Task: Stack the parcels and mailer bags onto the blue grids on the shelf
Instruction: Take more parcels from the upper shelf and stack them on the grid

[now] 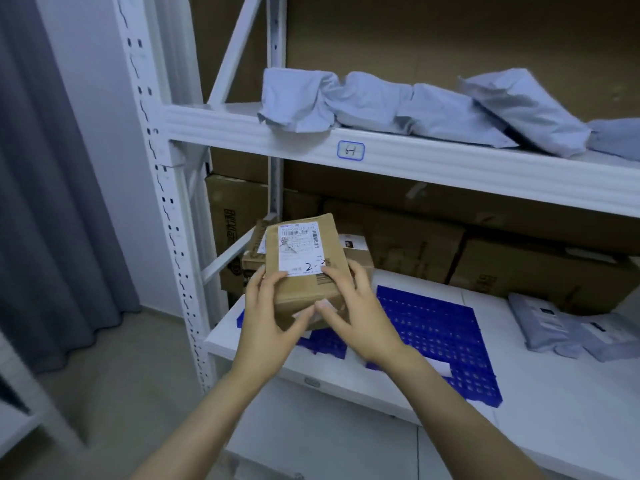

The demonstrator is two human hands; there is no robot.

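A small brown cardboard parcel with a white shipping label marked "2-2" is tilted up over the left end of the lower shelf. My left hand grips its left near corner and my right hand grips its right near corner, thumbs on the front face. More brown parcels lie behind it on the left. A blue grid covers the shelf to the right of the parcel, and another blue grid shows under my hands. Grey mailer bags lie at the right end of this shelf.
The upper shelf, labelled with a small tag, carries a row of grey mailer bags. Large cardboard cartons line the back of the lower shelf. A white upright post stands left, with a grey curtain beyond it.
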